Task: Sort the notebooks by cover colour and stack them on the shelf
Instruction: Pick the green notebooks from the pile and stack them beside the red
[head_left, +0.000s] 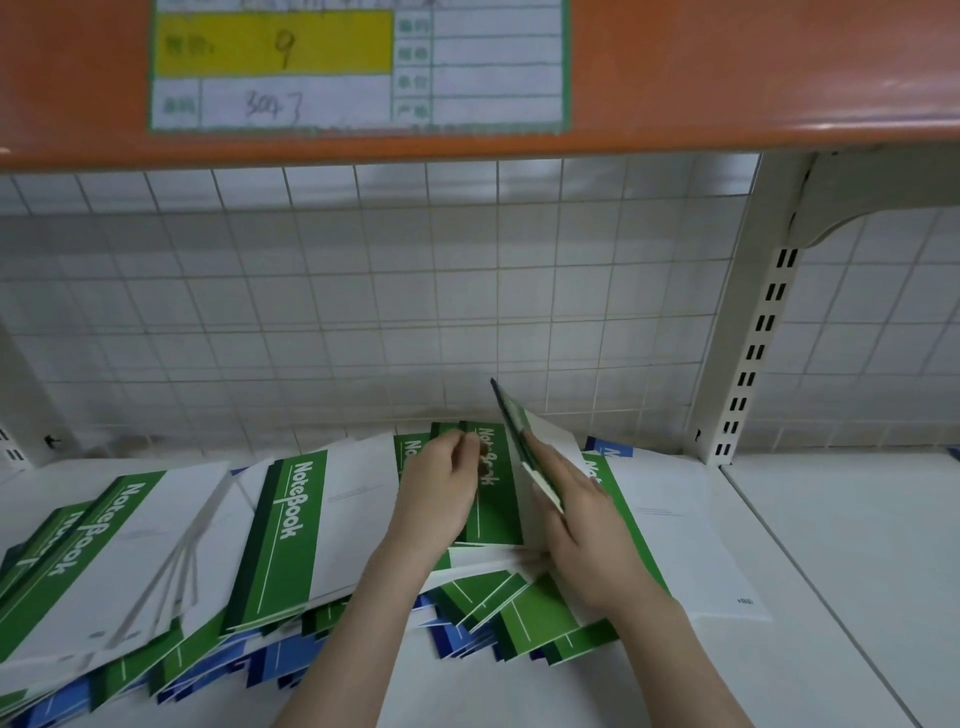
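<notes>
Two hands over the spread of notebooks | right hand grips tilted green notebooks | left hand, beside them, pinches a flat green-cover notebook | lift gently, keep blue ones apart.

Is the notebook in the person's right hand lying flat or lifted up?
Lifted up. The green notebook stands tilted on edge, gripped by the right hand, its top corner rising above the flat notebooks spread on the shelf.

Notebooks wear green bands on white covers (a few blue-banded ones peek from below); the shelf is white, its upper edge orange, wall tiles white-gridded.
</notes>
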